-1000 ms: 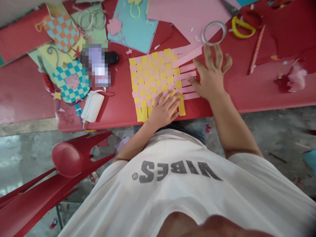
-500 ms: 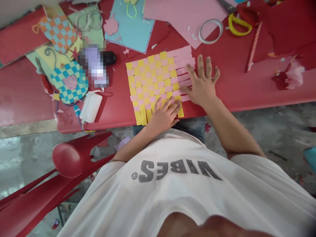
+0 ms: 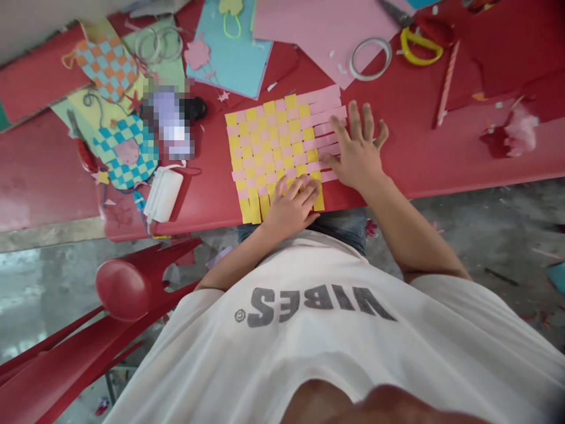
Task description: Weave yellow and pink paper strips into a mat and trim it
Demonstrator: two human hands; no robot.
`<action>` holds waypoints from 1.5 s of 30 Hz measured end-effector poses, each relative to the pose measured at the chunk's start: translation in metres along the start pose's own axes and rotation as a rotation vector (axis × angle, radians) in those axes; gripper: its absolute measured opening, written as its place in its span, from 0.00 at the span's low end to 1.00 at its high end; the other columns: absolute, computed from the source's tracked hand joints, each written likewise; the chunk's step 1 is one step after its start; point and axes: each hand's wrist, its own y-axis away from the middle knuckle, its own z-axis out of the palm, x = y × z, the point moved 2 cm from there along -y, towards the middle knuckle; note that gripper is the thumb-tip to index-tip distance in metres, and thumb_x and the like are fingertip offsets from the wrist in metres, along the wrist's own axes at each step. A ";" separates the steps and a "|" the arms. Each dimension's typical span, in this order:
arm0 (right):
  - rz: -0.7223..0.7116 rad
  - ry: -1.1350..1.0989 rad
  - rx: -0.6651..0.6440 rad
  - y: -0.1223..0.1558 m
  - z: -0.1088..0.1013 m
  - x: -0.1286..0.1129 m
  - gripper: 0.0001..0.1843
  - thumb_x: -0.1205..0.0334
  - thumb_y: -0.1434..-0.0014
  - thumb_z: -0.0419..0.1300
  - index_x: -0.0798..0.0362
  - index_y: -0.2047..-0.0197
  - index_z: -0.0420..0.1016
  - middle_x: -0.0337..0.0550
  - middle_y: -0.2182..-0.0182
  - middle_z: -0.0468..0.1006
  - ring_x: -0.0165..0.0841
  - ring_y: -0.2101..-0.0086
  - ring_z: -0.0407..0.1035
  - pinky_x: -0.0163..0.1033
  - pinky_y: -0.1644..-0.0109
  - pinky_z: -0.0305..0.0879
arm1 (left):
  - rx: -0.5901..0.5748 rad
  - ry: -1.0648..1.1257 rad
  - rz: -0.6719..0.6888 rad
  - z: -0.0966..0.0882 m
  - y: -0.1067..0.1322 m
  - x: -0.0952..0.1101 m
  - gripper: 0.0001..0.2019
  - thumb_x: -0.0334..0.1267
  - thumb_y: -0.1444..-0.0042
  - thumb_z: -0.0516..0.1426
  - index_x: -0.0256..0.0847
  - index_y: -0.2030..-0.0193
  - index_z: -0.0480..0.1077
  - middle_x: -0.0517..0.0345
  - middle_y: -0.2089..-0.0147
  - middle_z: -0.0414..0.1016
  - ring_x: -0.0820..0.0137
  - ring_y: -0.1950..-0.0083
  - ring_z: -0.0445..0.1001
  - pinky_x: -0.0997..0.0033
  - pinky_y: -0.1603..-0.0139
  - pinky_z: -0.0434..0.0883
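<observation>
A woven mat of yellow and pink paper strips (image 3: 269, 132) lies flat at the front edge of the red table. My left hand (image 3: 293, 203) rests on its lower right part, fingers stretched over the weave and covering some yellow strip ends. At the mat's right side, my right hand (image 3: 358, 150) is spread wide, its thumb and index finger on the loose pink strip ends and its other fingers over the table. Neither hand grips anything.
Scissors with a yellow handle (image 3: 421, 47), a tape roll (image 3: 371, 75) and a striped pencil (image 3: 447, 85) lie beyond my right hand. Leftward are a white power bank (image 3: 163, 194), a blurred phone (image 3: 170, 121) and a teal checked woven piece (image 3: 128, 168). A red chair (image 3: 126, 288) stands below.
Both hands keep almost the same place on the mat, and the mat lies as before. The whole view has shifted slightly.
</observation>
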 end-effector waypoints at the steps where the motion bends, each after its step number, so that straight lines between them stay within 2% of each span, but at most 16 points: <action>1: 0.007 -0.007 0.013 0.000 -0.002 -0.001 0.48 0.36 0.21 0.55 0.46 0.08 0.53 0.60 0.09 0.44 0.75 0.14 0.36 0.91 0.19 0.36 | 0.018 -0.002 0.001 0.001 -0.001 0.001 0.28 0.51 0.18 0.61 0.37 0.21 0.77 0.42 0.19 0.78 0.39 0.14 0.71 0.20 0.11 0.59; 4: 0.021 -0.022 0.068 0.004 -0.007 -0.003 0.43 0.36 0.21 0.53 0.44 0.10 0.60 0.58 0.10 0.52 0.72 0.15 0.43 0.86 0.18 0.42 | 0.060 0.001 0.017 0.006 -0.005 0.005 0.22 0.51 0.18 0.62 0.39 0.30 0.83 0.43 0.26 0.85 0.44 0.19 0.77 0.29 0.14 0.66; 7: 0.027 -0.045 0.167 0.019 -0.007 0.001 0.37 0.37 0.20 0.50 0.41 0.17 0.72 0.57 0.16 0.65 0.70 0.19 0.55 0.83 0.20 0.49 | 0.103 0.007 0.024 0.011 -0.006 0.008 0.13 0.41 0.19 0.61 0.43 0.36 0.85 0.48 0.31 0.88 0.50 0.23 0.80 0.36 0.19 0.71; 9: 0.043 -0.071 0.248 0.037 -0.003 0.007 0.34 0.39 0.20 0.49 0.44 0.24 0.79 0.61 0.24 0.74 0.69 0.25 0.64 0.82 0.22 0.54 | 0.136 0.021 0.005 0.012 -0.005 0.009 0.11 0.37 0.18 0.60 0.45 0.42 0.86 0.51 0.36 0.90 0.54 0.25 0.82 0.40 0.21 0.72; 11: 0.045 -0.101 0.282 0.061 0.002 0.011 0.31 0.41 0.20 0.49 0.45 0.31 0.84 0.62 0.35 0.81 0.67 0.33 0.72 0.81 0.25 0.58 | 0.172 0.036 -0.014 0.012 -0.005 0.008 0.12 0.38 0.17 0.60 0.46 0.48 0.86 0.54 0.40 0.92 0.56 0.27 0.84 0.43 0.23 0.73; 14: -0.042 -0.146 0.218 0.092 0.009 0.010 0.26 0.43 0.20 0.51 0.41 0.37 0.88 0.57 0.45 0.86 0.61 0.43 0.78 0.76 0.30 0.66 | 0.214 0.079 -0.055 0.012 -0.004 0.003 0.13 0.37 0.17 0.58 0.46 0.46 0.86 0.55 0.39 0.92 0.58 0.29 0.86 0.46 0.25 0.74; 18: -0.184 -0.141 0.087 0.112 0.015 -0.003 0.27 0.44 0.19 0.55 0.39 0.27 0.84 0.52 0.34 0.85 0.61 0.39 0.77 0.72 0.32 0.70 | 0.255 0.195 -0.142 0.016 -0.005 -0.004 0.13 0.35 0.18 0.57 0.45 0.41 0.85 0.52 0.35 0.91 0.59 0.29 0.87 0.48 0.25 0.76; 21: -0.198 -0.088 0.048 0.113 0.018 -0.007 0.31 0.43 0.19 0.56 0.39 0.20 0.80 0.51 0.29 0.83 0.63 0.38 0.75 0.73 0.31 0.68 | 0.336 0.276 -0.189 0.020 -0.004 -0.008 0.12 0.35 0.18 0.58 0.45 0.41 0.84 0.51 0.37 0.92 0.61 0.31 0.88 0.50 0.26 0.79; 25: -0.186 -0.073 0.054 0.110 0.021 -0.006 0.31 0.42 0.19 0.57 0.37 0.21 0.81 0.49 0.30 0.83 0.63 0.40 0.74 0.75 0.31 0.67 | 0.476 0.368 -0.209 0.018 -0.003 -0.010 0.10 0.36 0.18 0.59 0.44 0.44 0.83 0.51 0.40 0.93 0.64 0.36 0.90 0.57 0.30 0.82; 28: -0.197 -0.073 0.064 0.110 0.023 -0.005 0.30 0.42 0.19 0.56 0.38 0.22 0.82 0.49 0.30 0.84 0.62 0.39 0.74 0.74 0.31 0.67 | 0.538 0.432 -0.267 0.014 -0.003 -0.010 0.09 0.38 0.18 0.60 0.43 0.43 0.84 0.51 0.44 0.93 0.65 0.41 0.91 0.61 0.34 0.84; 33: -0.187 -0.076 0.087 0.109 0.023 -0.006 0.29 0.43 0.19 0.57 0.39 0.24 0.84 0.49 0.32 0.84 0.61 0.40 0.74 0.75 0.31 0.68 | 0.540 0.463 -0.398 0.012 -0.001 -0.012 0.13 0.46 0.18 0.61 0.43 0.43 0.86 0.50 0.50 0.92 0.64 0.50 0.90 0.64 0.45 0.85; 36: -0.189 -0.083 0.094 0.109 0.022 -0.007 0.28 0.44 0.20 0.58 0.37 0.24 0.84 0.49 0.32 0.85 0.62 0.40 0.74 0.76 0.31 0.68 | 0.519 0.445 -0.454 0.016 0.000 -0.014 0.17 0.52 0.17 0.59 0.43 0.45 0.85 0.49 0.54 0.91 0.64 0.54 0.88 0.64 0.48 0.85; 45: -0.183 -0.074 0.083 0.109 0.021 -0.006 0.28 0.44 0.19 0.58 0.37 0.23 0.84 0.49 0.32 0.84 0.62 0.40 0.74 0.75 0.31 0.69 | 0.545 0.483 -0.542 0.025 0.004 -0.020 0.24 0.61 0.15 0.56 0.44 0.47 0.82 0.50 0.56 0.90 0.64 0.56 0.89 0.65 0.52 0.84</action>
